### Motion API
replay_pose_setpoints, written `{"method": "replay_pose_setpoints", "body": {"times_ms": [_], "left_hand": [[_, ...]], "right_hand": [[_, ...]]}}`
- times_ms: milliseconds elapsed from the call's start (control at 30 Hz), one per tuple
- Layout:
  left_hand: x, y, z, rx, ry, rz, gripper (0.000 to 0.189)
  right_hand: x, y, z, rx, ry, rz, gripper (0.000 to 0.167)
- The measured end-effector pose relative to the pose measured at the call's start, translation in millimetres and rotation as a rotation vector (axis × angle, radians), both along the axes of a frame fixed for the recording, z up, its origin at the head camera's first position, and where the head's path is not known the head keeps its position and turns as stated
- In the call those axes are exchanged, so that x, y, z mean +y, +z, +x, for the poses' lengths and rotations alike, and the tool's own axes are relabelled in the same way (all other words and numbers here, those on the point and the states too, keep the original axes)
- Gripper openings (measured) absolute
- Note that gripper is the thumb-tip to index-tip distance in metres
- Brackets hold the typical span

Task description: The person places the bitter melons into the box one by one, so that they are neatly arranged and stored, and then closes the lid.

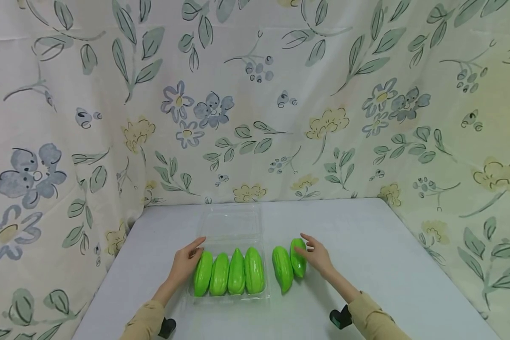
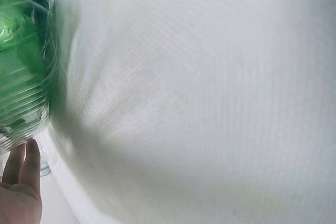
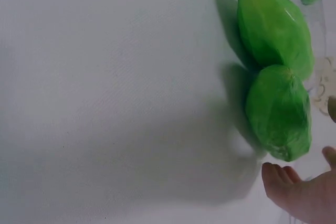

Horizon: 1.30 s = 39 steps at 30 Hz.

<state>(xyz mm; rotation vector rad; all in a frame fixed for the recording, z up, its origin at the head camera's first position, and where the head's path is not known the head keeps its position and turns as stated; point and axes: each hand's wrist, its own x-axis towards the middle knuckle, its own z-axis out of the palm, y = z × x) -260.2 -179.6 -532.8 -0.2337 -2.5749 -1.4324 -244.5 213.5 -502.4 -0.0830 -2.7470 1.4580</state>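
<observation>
- Head: lower centre, four green gourds (image 1: pixel 237 276) in a clear box (image 1: pixel 225 244), left hand (image 1: pixel 187 261) alongside; right hand (image 1: pixel 317 256) at two loose gourds (image 1: pixel 283 270).
- Left wrist: lower left, straight fingers (image 2: pixel 30 166) at the box.
- Right wrist: lower right, fingers (image 3: pixel 278 182) spread beside one gourd.

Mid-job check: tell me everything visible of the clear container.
The clear container looks like thin, ribbed plastic. It sits on the white table, its lid open on the far side. Four green vegetables lie side by side in it. The left hand is at its far left corner, seemingly touching it.
</observation>
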Motion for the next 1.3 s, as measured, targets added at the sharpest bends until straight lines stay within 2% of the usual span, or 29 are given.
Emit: {"method": "replay_pose_setpoints", "body": {"times_ms": [233,500,900,1300], "left_hand": [[0.1,-1.2,0.1,-0.005,0.01,-0.001,0.037],[1.2,-1.1,0.2,0.004,0.011,-0.002,0.038],[-0.2,-1.5,-1.1,0.014,0.0,0.021,0.038],[0.4,-0.4,-1.4,0.013,0.013,-0.005,0.037]], "right_hand": [[0.5,-7.6,-2.6,-0.055,0.025,-0.043,0.054],[1.7,-7.7,-3.7,-0.116,0.023,-0.079,0.056],[1.6,-5.5,-1.5,-0.162,0.014,-0.137,0.057],[-1.0,-8.5,0.7,-0.175,-0.006,-0.145,0.056]]}}
